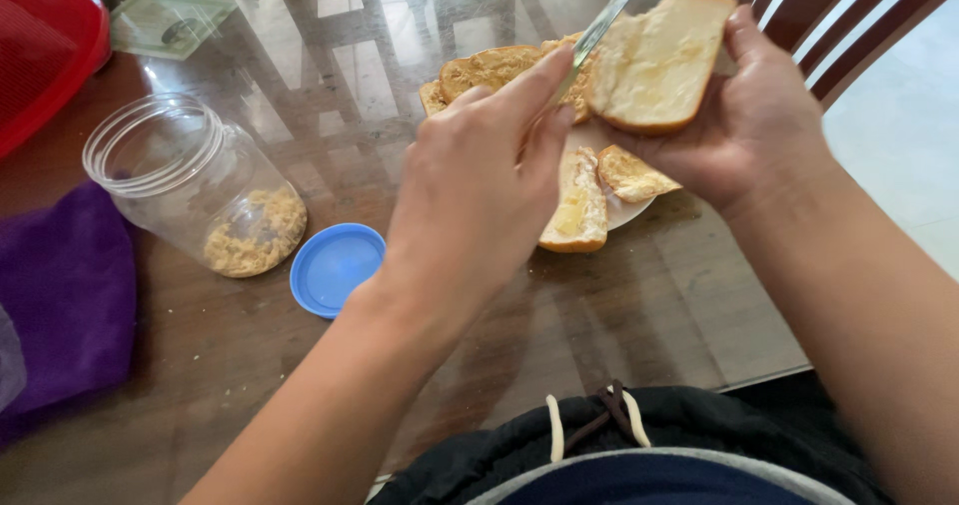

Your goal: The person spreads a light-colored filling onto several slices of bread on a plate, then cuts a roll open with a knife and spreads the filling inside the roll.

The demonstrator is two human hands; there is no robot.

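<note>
So, head view only: the left hand [479, 185] sits mid-frame, fingers curled tight around the handle of a butter knife [597, 31], index finger [534, 75] stretched along the top of it; the handle itself is hidden inside the fist, only the blade shows, running up and away past the fingertips. Blade lies flat against the pale spread face of a bread slice [654, 60], touching it near the slice's left edge. The right hand [749, 130] holds that slice from below and the right side, fingers cupped under the crust, thumb [744, 30] pressed on the slice's upper right corner, slice tilted toward the camera. Just beneath both hands sits a white plate [624, 210], mostly covered: two smaller bread pieces [577, 200] with yellowish spread lie right under the left fingertips, and more slices with brown spread [494, 68] lie behind the left knuckles, touching each other. Left of the left wrist, on the glass-topped wooden table [639, 315], a round blue lid [335, 268] lies flat, open side up. Further left of it, touching or nearly so, a clear plastic jar [195, 185] lies tipped on its side, mouth toward the upper left, crumbly tan leftover in its bottom. Purple cloth [65, 295] at far left edge, red mesh food cover [45, 40] top-left corner. Wooden chair back [839, 25] behind the right hand. Dark hooded top with drawstrings [599, 420] at bottom edge.
</note>
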